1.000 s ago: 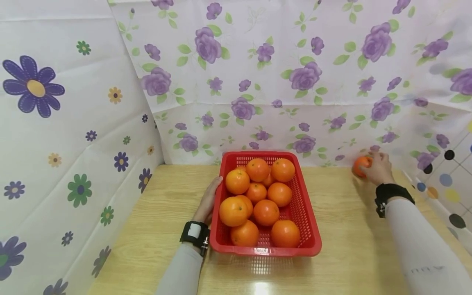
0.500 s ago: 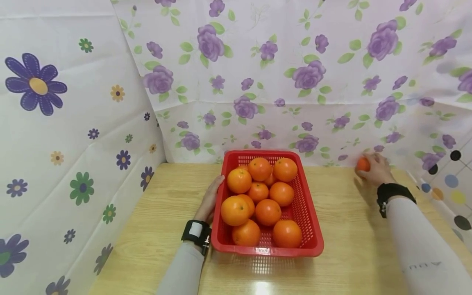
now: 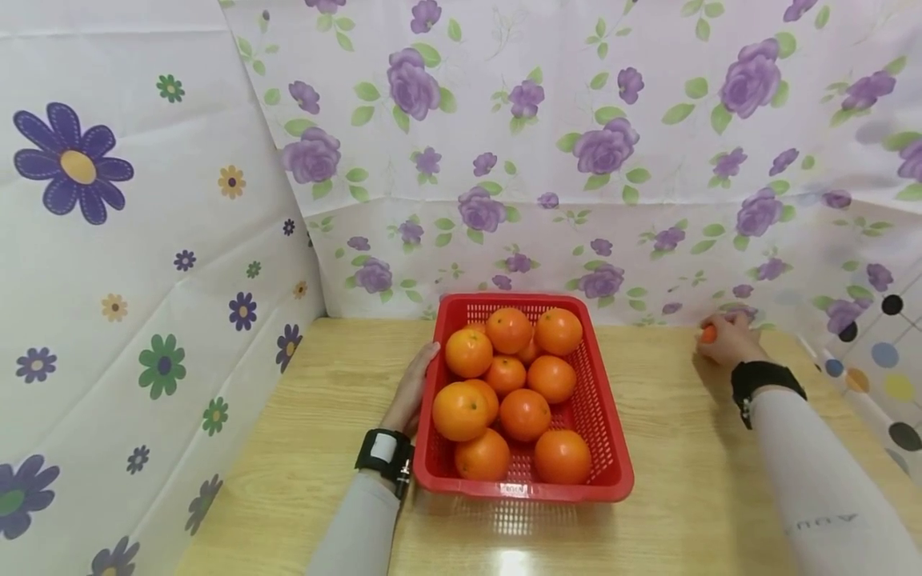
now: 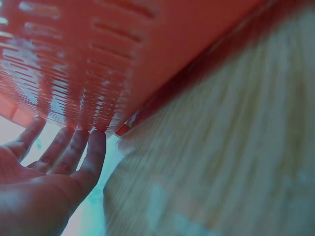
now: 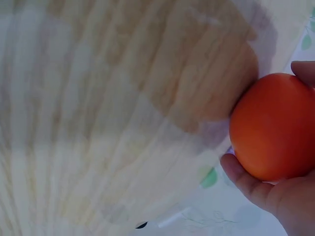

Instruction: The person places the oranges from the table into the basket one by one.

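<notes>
A red plastic basket with slotted walls stands on the table and holds several oranges, some stacked on others. My left hand rests against the basket's left wall; in the left wrist view its straight fingers touch the slotted side. Far to the right, near the back edge, my right hand grips a single orange. Seen from the right wrist, this orange sits between thumb and fingers, close to the wood surface. Most of it is covered by the hand in the head view.
The wooden table meets a purple-flowered cloth behind the basket. A daisy-patterned cloth hangs along the left side, and a dotted one along the right. Bare wood lies between the basket and my right arm.
My right hand has closed further round the lone orange and now hides more of it. The left hand and basket keep their places; the head view has shifted slightly.
</notes>
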Demonstrator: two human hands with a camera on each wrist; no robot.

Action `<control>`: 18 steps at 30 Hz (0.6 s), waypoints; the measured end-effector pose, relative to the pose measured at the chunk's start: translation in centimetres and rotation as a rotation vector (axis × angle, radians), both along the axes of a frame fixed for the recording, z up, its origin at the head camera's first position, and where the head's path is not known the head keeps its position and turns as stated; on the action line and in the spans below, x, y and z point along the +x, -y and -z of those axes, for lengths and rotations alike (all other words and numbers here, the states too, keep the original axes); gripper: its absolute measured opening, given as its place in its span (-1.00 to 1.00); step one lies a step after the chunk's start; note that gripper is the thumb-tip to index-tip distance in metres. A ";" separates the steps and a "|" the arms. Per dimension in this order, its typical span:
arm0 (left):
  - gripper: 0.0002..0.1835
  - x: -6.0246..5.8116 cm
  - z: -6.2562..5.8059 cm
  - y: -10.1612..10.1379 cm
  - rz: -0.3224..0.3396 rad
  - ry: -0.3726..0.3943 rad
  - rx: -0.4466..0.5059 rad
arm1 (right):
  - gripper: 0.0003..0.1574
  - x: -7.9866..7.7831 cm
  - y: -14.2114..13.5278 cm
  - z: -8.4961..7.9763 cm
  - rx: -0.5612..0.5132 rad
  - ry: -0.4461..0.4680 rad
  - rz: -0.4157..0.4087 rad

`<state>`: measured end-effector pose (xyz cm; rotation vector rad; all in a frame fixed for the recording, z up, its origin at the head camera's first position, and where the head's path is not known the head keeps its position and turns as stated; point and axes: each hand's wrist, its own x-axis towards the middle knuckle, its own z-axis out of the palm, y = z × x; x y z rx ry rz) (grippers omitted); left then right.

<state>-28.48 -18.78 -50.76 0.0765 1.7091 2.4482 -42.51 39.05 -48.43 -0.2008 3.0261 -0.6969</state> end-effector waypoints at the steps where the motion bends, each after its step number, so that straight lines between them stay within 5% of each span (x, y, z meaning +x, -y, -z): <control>1: -0.36 0.0 0.0 0.0 0.001 0.003 0.001 | -0.35 0.1 0.1 0.0 0.002 0.011 -0.002; 10: -0.34 0.1 0.0 -0.1 -0.010 0.014 -0.028 | -0.35 0.9 0.1 -0.1 -0.077 -0.024 0.023; 18: -0.31 0.0 0.1 0.0 -0.017 0.008 -0.009 | -0.34 2.6 3.1 -3.3 -0.203 -0.137 -0.023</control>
